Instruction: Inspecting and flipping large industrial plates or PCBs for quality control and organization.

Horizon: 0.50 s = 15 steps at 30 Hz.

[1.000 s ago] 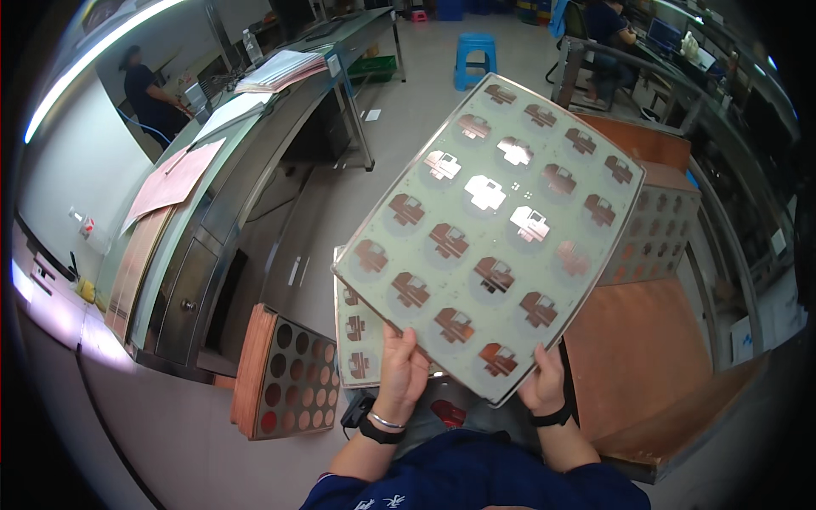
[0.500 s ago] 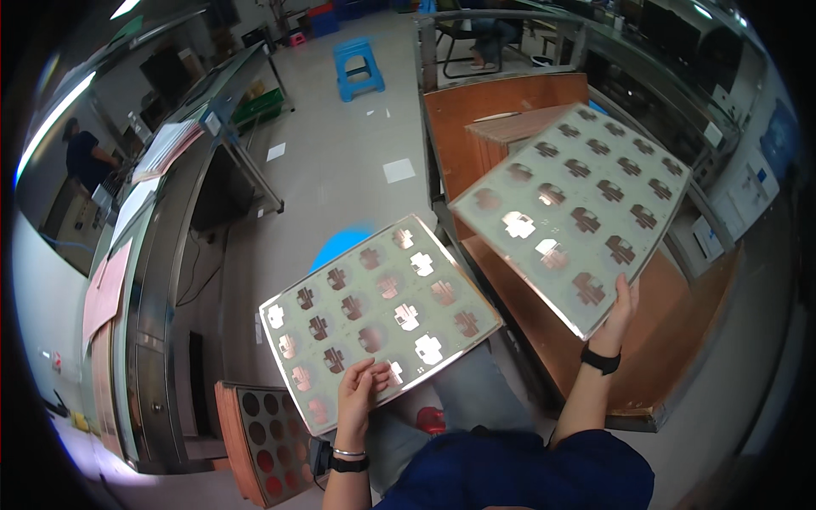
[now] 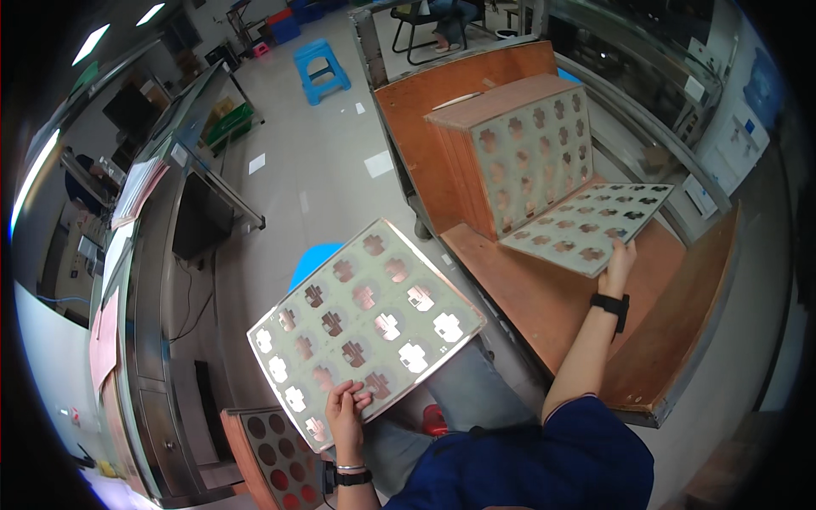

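Observation:
My left hand point(image 3: 346, 406) is closed at the lower edge of a thin grey-green circuit board panel point(image 3: 340, 289), fingers curled over its face. Rows of copper-coloured cross-like shapes cover this panel, some glaring white; it slants above my knees. My right hand point(image 3: 618, 262) grips the near edge of a second, similar panel point(image 3: 559, 246), thumb on top. That panel leans low inside a brown wooden bin, its far edge close to the foot of a thick stack of panels point(image 3: 467, 161). The stack stands on edge, its front panel facing me.
The brown bin point(image 3: 501, 285) has a raised back board and right side. A blue stool point(image 3: 321, 72) stands on the far floor. Another blue seat point(image 3: 316, 257) shows behind the left panel. At lower left stands a stack with dark and red circles point(image 3: 270, 450), beside a metal workbench point(image 3: 157, 374).
My right hand has lowered its panel into the bin and tipped it flatter, uncovering the stack behind. The left panel has shifted slightly left and down. The view has turned somewhat right.

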Motion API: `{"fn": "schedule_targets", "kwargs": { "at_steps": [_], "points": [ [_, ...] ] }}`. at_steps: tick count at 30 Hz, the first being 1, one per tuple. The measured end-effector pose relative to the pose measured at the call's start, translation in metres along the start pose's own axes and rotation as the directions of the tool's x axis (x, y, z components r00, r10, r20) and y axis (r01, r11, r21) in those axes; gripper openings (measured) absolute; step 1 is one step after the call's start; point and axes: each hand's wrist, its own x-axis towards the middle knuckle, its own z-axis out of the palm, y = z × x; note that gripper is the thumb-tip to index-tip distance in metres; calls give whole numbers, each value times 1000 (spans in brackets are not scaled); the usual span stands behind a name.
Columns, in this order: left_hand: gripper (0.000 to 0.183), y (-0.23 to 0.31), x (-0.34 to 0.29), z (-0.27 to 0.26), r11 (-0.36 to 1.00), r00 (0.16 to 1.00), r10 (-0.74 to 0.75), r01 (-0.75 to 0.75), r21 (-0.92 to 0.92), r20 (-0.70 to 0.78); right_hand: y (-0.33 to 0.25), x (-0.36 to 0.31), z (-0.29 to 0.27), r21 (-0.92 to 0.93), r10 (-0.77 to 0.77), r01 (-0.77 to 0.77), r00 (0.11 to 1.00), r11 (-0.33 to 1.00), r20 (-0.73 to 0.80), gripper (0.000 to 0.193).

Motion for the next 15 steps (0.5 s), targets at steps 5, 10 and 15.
{"fn": "schedule_targets", "kwargs": {
  "at_steps": [5, 10, 15],
  "points": [
    [23, -3, 0, -1, 1000, 999, 23, -22, 21, -23, -21, 6, 48, -95, 118, -103, 980, 990, 159, 41],
    [23, -1, -2, -4, 998, 997, 44, -42, 36, -57, 2, 9, 108, -270, 53, 111, 844, 956, 534, 64],
    [22, -5, 1, -1, 999, 999, 39, -39, 13, -37, 107, 20, 126, -326, 25, 493, 523, 807, 852, 66]
  ]
}}
